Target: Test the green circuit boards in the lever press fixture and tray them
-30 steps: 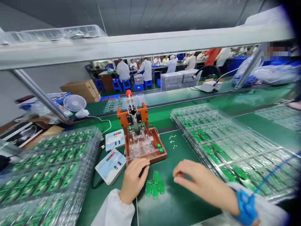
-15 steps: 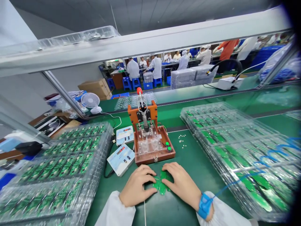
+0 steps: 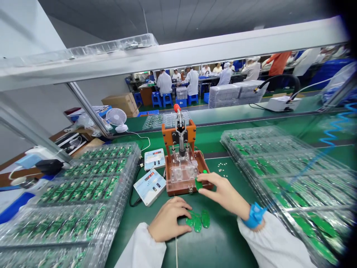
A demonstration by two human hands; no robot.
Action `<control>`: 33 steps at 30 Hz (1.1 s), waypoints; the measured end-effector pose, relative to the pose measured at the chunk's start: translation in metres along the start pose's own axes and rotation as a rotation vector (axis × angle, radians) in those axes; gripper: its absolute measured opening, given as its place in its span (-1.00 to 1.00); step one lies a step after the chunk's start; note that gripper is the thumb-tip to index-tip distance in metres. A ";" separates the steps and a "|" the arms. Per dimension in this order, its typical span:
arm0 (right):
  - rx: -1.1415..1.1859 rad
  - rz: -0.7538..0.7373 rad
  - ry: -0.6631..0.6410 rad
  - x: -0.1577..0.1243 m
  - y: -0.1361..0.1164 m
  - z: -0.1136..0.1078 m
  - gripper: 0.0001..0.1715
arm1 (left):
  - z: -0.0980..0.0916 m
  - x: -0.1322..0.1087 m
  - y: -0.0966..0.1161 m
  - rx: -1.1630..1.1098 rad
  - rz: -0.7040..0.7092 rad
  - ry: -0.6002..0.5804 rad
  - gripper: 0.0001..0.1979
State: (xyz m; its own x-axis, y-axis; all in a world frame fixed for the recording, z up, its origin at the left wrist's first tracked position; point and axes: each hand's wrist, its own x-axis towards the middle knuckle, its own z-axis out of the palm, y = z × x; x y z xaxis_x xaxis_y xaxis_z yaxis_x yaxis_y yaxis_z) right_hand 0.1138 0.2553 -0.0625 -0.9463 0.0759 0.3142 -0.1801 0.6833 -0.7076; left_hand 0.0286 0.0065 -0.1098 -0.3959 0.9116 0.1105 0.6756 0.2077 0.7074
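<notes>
Right hand: I pinch a glossy green rounded circuit board shut, at twelve o'clock.
Left hand: my fingers lie together, unclamped, on matching green boards.

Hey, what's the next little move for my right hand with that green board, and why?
Probably ease the green circuit board from your right hand onto the clear fixture of the orange press jig: the board already sits at the fixture's edge, just past the jig's base.

The head-worn camera is looking forward and down over the bench, showing the left hand and right hand close at bottom center, with distant workers small at upper center.
</notes>
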 end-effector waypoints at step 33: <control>-0.191 -0.238 0.164 0.034 0.021 0.038 -0.74 | -0.059 0.023 0.011 0.014 0.012 0.406 -0.85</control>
State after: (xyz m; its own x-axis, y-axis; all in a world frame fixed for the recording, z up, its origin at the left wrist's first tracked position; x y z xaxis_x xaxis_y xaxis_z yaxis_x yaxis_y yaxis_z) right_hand 0.0675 0.2450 -0.0910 -0.8250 0.0031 0.5652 -0.3229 0.8181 -0.4758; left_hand -0.0095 0.0091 -0.0585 -0.5997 0.7001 0.3874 0.6890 0.2057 0.6949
